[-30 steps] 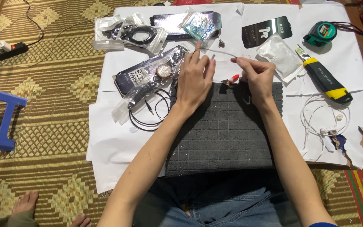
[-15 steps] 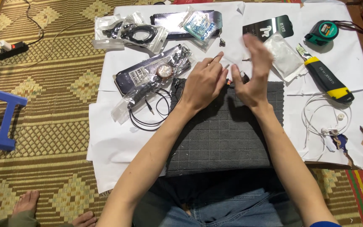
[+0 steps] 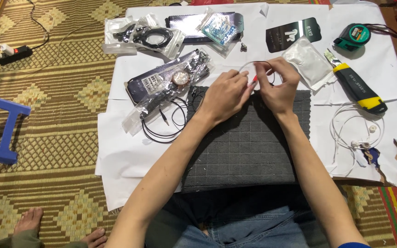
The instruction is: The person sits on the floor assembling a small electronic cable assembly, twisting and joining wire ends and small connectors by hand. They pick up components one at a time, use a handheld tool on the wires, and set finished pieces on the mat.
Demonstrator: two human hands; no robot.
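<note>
Both hands met just beyond the far edge of the grey mat. The left hand and right hand each pinched a thin black wire, looped above them. The wire looked partly coiled, unfinished; white earphones lay untouched right of the mat.

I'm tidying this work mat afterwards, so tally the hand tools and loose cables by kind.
Utility knife, yellow and black: 1
Tape measure, green: 1
White earphone cable: 1
Black cable left of the grey mat: 1
Thin wire pinched by both hands: 1
Total: 5
</note>
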